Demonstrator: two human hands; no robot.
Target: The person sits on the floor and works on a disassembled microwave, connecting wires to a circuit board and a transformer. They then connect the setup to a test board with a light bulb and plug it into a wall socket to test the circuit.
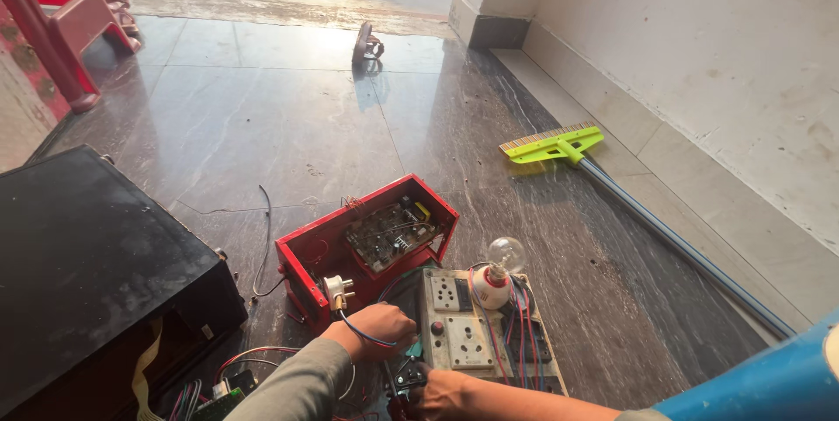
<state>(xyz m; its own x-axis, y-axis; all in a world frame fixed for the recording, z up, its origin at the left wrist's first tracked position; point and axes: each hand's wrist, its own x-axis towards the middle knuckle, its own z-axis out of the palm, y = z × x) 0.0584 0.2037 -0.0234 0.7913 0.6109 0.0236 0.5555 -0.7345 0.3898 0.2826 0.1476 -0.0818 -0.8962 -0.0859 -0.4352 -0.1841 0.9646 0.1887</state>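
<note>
1. You're looking down at a dark glossy floor (288, 124), w/ both your forearms reaching in from the bottom edge.
2. Your left hand (380, 329) is curled shut around a blue wire (360, 334); that wire runs up to a white plug (336, 292) lying just beside the hand, at the front wall of a red box (297, 259).
3. Your right hand (437, 390) sits low, fingers closed on a small dark tool or clip (409, 377); can't tell which, it's mostly hidden.
4. Between and just past your hands: a switch board (463, 325) w/ sockets, a red knob, loose red, blue & black wires, and a clear bulb (505, 255) in a white holder. Bulb looks unlit.
5. The red box is open, no lid, circuit board (389, 233) exposed inside.
6. Progress, as a judgement: box opened & test board laid out = done. Plug isn't in any socket, so hookup & testing look still ahead.
7. Around you: black case (87, 264) at left, green broom (559, 146) along the wall at right, red stool (70, 19) far left.
</note>
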